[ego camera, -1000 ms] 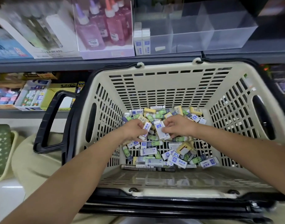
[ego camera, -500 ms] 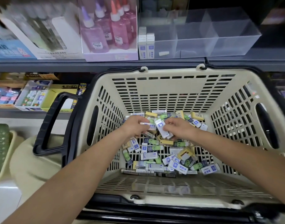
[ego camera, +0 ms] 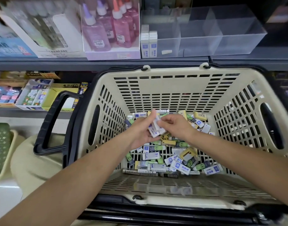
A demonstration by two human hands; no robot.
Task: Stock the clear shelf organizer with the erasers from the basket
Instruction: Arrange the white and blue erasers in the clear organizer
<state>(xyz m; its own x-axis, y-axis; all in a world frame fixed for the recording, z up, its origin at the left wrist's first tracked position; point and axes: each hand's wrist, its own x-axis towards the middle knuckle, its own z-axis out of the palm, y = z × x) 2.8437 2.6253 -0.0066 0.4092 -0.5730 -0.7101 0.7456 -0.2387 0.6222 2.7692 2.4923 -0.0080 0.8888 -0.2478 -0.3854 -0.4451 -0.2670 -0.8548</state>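
White and blue wrapped erasers (ego camera: 154, 130) sit gripped in my left hand (ego camera: 140, 132) over the cream plastic basket (ego camera: 172, 72); my right hand (ego camera: 177, 126) pinches one more on. If I lift fast, I think the stack may spill.

The left hand (ego camera: 140, 134) and right hand (ego camera: 177, 128) are bare. Both forearms (ego camera: 84, 176) are uncovered right to the picture's edge.

The basket (ego camera: 172, 88) rings the erasers (ego camera: 180, 167) with slotted walls; the organizer (ego camera: 238, 44) stands open-topped beyond.
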